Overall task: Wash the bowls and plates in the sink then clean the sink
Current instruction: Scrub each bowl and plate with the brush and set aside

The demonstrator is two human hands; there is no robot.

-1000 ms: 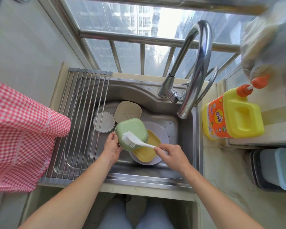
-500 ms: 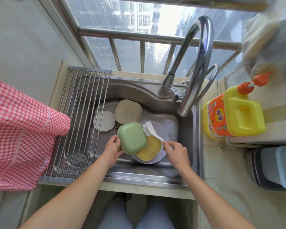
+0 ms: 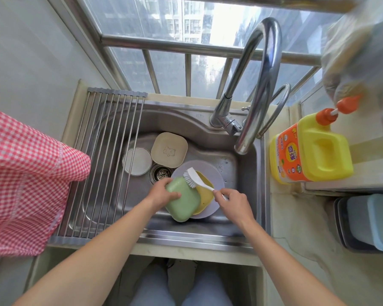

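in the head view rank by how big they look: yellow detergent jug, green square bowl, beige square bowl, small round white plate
1. Yellow detergent jug
2. Green square bowl, held nearer the camera
3. Beige square bowl
4. Small round white plate, partly behind the metal rack rods; close to the beige bowl.

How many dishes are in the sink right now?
5: green bowl in left hand, yellow bowl on grey plate, beige bowl, white plate. Others may be hidden.
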